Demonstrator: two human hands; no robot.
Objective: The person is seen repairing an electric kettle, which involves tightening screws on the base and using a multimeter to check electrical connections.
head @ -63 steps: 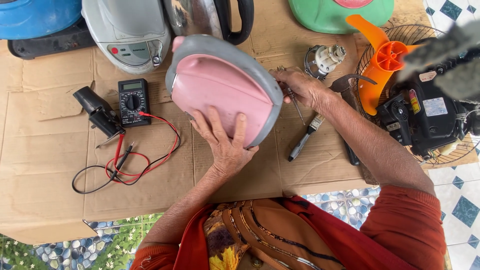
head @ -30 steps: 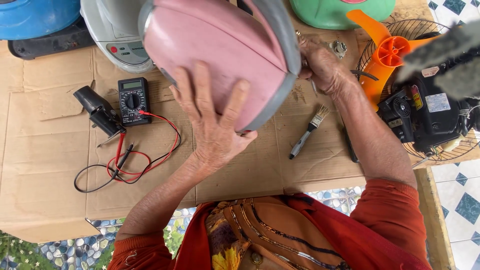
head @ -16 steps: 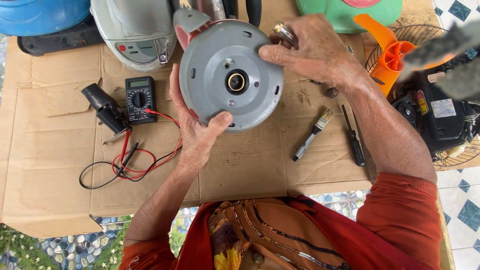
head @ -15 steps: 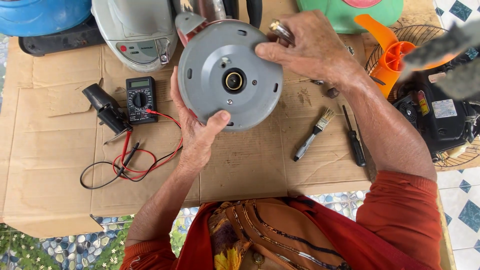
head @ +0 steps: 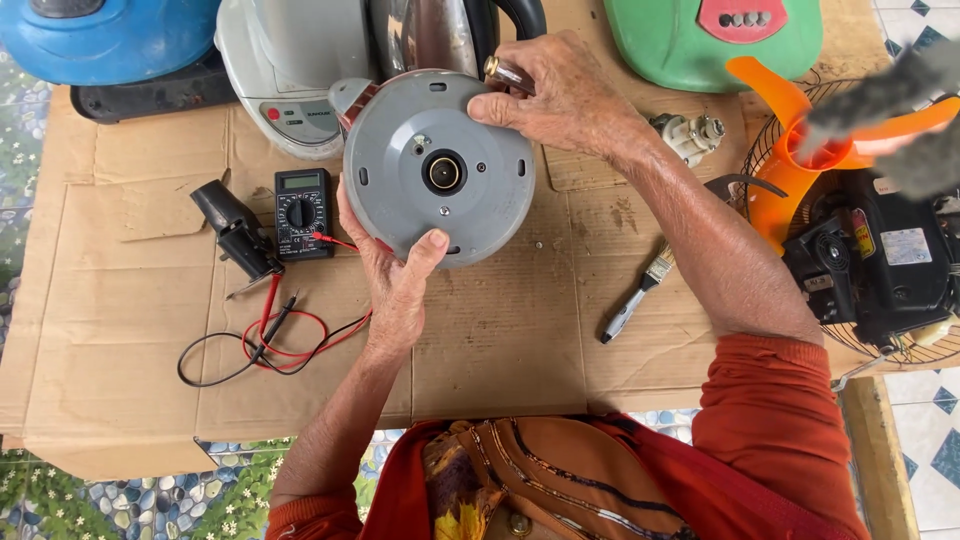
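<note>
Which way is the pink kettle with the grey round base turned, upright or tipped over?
Tipped over: the pink kettle's grey round base faces the camera, held between the left hand and right hand.

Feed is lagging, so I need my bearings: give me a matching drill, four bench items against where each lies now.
Things:
1. round grey kettle base
2. black digital multimeter
3. small paintbrush
4. orange fan blade

Places:
A. on cardboard, under the right forearm
B. far right, on the wire fan guard
C. held up between both hands
D. left of the left hand, red lead attached

Pairs: 1-C, 2-D, 3-A, 4-B
</note>
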